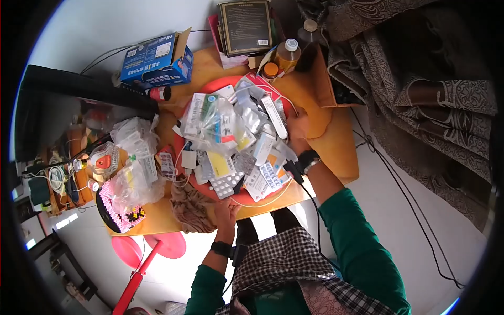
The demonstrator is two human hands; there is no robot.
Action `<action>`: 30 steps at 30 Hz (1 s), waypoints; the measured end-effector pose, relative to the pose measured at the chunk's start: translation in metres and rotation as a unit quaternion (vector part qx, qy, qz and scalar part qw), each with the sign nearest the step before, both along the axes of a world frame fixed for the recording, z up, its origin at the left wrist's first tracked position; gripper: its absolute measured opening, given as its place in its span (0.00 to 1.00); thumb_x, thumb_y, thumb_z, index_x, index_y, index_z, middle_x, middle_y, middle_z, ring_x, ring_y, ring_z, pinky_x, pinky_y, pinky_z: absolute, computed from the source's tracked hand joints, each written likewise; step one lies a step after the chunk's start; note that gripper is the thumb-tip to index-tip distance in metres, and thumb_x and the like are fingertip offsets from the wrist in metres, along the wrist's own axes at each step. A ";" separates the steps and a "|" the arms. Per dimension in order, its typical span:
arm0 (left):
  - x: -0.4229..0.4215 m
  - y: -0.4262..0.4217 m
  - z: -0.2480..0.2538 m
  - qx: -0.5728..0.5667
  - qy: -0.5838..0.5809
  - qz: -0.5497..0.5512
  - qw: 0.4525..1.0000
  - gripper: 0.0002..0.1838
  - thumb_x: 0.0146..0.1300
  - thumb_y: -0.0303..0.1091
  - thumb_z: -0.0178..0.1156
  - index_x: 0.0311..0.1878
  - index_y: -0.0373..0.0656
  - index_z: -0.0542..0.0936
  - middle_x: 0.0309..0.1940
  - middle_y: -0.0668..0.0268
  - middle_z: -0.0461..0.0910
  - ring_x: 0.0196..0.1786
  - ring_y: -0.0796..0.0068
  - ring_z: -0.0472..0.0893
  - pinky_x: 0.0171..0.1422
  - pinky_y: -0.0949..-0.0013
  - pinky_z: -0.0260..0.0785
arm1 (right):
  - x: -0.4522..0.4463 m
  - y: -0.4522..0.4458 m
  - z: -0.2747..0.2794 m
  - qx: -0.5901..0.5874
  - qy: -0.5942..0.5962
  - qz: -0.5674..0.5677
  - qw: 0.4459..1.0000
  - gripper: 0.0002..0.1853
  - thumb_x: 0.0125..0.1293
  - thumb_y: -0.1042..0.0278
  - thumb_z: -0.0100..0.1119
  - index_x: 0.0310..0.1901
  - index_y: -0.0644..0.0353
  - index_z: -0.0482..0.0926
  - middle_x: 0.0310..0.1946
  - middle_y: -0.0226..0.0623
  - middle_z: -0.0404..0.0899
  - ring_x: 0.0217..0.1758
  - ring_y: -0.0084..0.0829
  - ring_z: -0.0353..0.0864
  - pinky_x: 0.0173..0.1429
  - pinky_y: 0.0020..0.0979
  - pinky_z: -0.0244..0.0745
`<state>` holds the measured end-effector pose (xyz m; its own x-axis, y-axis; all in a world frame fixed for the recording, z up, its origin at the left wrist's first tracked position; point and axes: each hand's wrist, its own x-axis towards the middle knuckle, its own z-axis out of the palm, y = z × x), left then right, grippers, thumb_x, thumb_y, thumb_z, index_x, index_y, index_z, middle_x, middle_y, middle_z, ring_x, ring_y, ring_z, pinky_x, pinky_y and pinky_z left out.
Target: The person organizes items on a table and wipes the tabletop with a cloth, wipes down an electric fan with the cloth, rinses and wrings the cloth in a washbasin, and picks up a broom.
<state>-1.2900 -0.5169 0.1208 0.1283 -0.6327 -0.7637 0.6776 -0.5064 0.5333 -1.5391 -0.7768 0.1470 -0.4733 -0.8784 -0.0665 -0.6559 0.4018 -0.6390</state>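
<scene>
A round red tray (212, 85) on the wooden table is heaped with medicine boxes, blister packs, leaflets and a clear plastic bag (223, 118) of boxes. My left hand (226, 211) is closed at the tray's near rim, just below a silver blister pack (227, 186). At the right rim is my right hand (299, 128), its fingers curled against the edge and partly hard to make out. A blue-and-white capsule blister pack (270, 174) and a white box (263, 148) lie near that hand. Both wrists wear black bands.
Left of the tray are bagged boxes (135, 137), a pink beaded item (113, 207) and a brown cloth (191, 209). Behind stand a blue carton (157, 61), a dark box (245, 29) and an orange-capped jar (270, 71). A black cable (317, 220) hangs beside my right arm.
</scene>
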 end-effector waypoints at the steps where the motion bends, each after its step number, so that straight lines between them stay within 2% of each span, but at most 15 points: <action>1: -0.007 0.003 0.002 0.041 0.018 0.017 0.999 0.09 0.67 0.28 0.53 0.50 0.43 0.70 0.41 0.66 0.78 0.41 0.72 0.81 0.46 0.64 0.76 | -0.011 0.010 0.002 0.003 0.020 0.010 1.000 0.16 0.60 0.62 0.52 0.46 0.60 0.80 0.43 0.55 0.79 0.49 0.52 0.77 0.55 0.44 0.70; 3: -0.020 0.016 0.003 0.055 0.023 0.019 0.998 0.08 0.67 0.29 0.54 0.47 0.44 0.70 0.39 0.66 0.76 0.37 0.73 0.79 0.44 0.63 0.77 | -0.035 0.031 -0.004 -0.001 -0.068 -0.003 0.998 0.17 0.61 0.55 0.54 0.45 0.57 0.81 0.39 0.51 0.81 0.44 0.49 0.81 0.50 0.42 0.73; 6: -0.041 0.035 0.003 0.060 -0.034 -0.014 0.998 0.09 0.65 0.31 0.58 0.44 0.43 0.69 0.36 0.68 0.73 0.34 0.74 0.77 0.44 0.62 0.77 | -0.057 0.063 0.022 0.036 -0.020 -0.031 0.999 0.27 0.64 0.42 0.52 0.49 0.60 0.79 0.42 0.48 0.82 0.46 0.42 0.80 0.50 0.39 0.71; 7: -0.047 0.043 -0.009 0.067 -0.020 -0.020 0.997 0.12 0.63 0.34 0.61 0.42 0.43 0.68 0.35 0.68 0.69 0.33 0.76 0.74 0.43 0.63 0.77 | -0.061 0.069 0.042 0.080 -0.059 -0.046 0.994 0.26 0.65 0.43 0.51 0.49 0.60 0.79 0.42 0.48 0.81 0.46 0.43 0.80 0.51 0.39 0.70; 8: -0.052 0.053 -0.011 0.067 -0.016 -0.028 0.997 0.11 0.64 0.35 0.59 0.46 0.44 0.72 0.40 0.65 0.79 0.39 0.73 0.80 0.45 0.61 0.77 | -0.064 0.077 0.058 0.087 -0.044 -0.054 0.994 0.25 0.65 0.44 0.51 0.50 0.60 0.79 0.43 0.48 0.81 0.46 0.44 0.80 0.51 0.38 0.70; 9: -0.061 0.055 -0.008 0.093 -0.015 -0.040 0.995 0.12 0.64 0.36 0.60 0.47 0.44 0.71 0.44 0.66 0.77 0.42 0.73 0.79 0.46 0.61 0.76 | -0.073 0.087 0.058 0.040 -0.067 -0.051 0.996 0.23 0.64 0.49 0.52 0.46 0.61 0.80 0.39 0.50 0.82 0.43 0.48 0.81 0.48 0.42 0.71; 11: -0.077 0.057 0.007 0.107 0.002 -0.078 0.991 0.18 0.63 0.39 0.62 0.52 0.47 0.70 0.52 0.69 0.72 0.49 0.75 0.75 0.51 0.59 0.74 | -0.097 0.101 0.040 -0.010 -0.131 -0.083 0.988 0.25 0.63 0.46 0.54 0.46 0.63 0.81 0.36 0.45 0.83 0.39 0.40 0.81 0.46 0.38 0.72; 14: -0.103 0.053 0.026 0.115 0.007 -0.105 0.988 0.19 0.62 0.42 0.63 0.51 0.45 0.73 0.47 0.67 0.74 0.45 0.76 0.77 0.44 0.64 0.75 | -0.144 0.123 0.013 -0.042 -0.182 -0.109 0.976 0.20 0.65 0.55 0.56 0.47 0.66 0.79 0.34 0.39 0.81 0.33 0.27 0.77 0.41 0.29 0.72; 15: -0.111 0.056 0.026 0.125 -0.002 -0.128 0.984 0.21 0.63 0.44 0.61 0.54 0.45 0.73 0.50 0.66 0.75 0.47 0.73 0.77 0.47 0.62 0.74 | -0.166 0.130 -0.002 -0.022 -0.100 -0.151 0.983 0.19 0.63 0.56 0.59 0.43 0.68 0.79 0.32 0.39 0.81 0.33 0.26 0.77 0.39 0.28 0.72; 23: -0.131 0.056 0.024 0.192 0.050 -0.373 0.906 0.17 0.63 0.41 0.54 0.49 0.40 0.75 0.42 0.62 0.80 0.44 0.70 0.82 0.41 0.67 0.73 | -0.220 0.136 -0.011 -0.055 -0.140 -0.129 0.980 0.16 0.65 0.60 0.56 0.37 0.68 0.80 0.31 0.35 0.79 0.32 0.26 0.74 0.39 0.28 0.70; 25: -0.119 0.052 0.024 0.114 -0.015 -0.554 0.824 0.15 0.62 0.42 0.55 0.44 0.41 0.78 0.36 0.62 0.83 0.40 0.70 0.83 0.39 0.68 0.73 | -0.236 0.136 -0.018 -0.023 -0.115 -0.100 0.988 0.16 0.64 0.59 0.57 0.39 0.68 0.79 0.32 0.36 0.80 0.33 0.25 0.76 0.40 0.28 0.71; 26: -0.111 0.052 0.022 0.119 -0.016 -0.549 0.827 0.15 0.62 0.42 0.55 0.44 0.41 0.78 0.36 0.62 0.83 0.40 0.70 0.83 0.39 0.68 0.73 | -0.244 0.134 -0.022 0.006 -0.104 -0.088 0.991 0.18 0.63 0.58 0.60 0.41 0.68 0.79 0.34 0.36 0.81 0.34 0.25 0.77 0.40 0.28 0.73; 27: -0.099 0.053 0.018 0.014 -0.077 -0.569 0.819 0.14 0.62 0.42 0.55 0.42 0.41 0.78 0.35 0.60 0.83 0.38 0.66 0.82 0.41 0.65 0.73 | -0.243 0.134 -0.021 -0.003 -0.179 -0.079 0.981 0.18 0.64 0.60 0.58 0.46 0.67 0.79 0.39 0.38 0.81 0.38 0.27 0.78 0.45 0.29 0.73; 28: -0.086 0.053 0.015 -0.089 -0.138 -0.580 0.798 0.13 0.62 0.41 0.54 0.41 0.42 0.79 0.35 0.59 0.83 0.36 0.62 0.82 0.42 0.61 0.73 | -0.272 0.139 -0.047 0.015 -0.134 0.014 0.991 0.17 0.65 0.62 0.55 0.50 0.67 0.78 0.43 0.39 0.80 0.43 0.27 0.78 0.50 0.28 0.72; 30: -0.051 0.026 0.027 -0.123 -0.240 -0.537 0.799 0.11 0.62 0.39 0.54 0.39 0.41 0.79 0.33 0.58 0.82 0.35 0.62 0.82 0.41 0.61 0.73 | -0.296 0.139 -0.063 0.054 -0.227 -0.008 0.972 0.18 0.65 0.64 0.54 0.53 0.66 0.77 0.46 0.39 0.79 0.47 0.27 0.77 0.53 0.27 0.71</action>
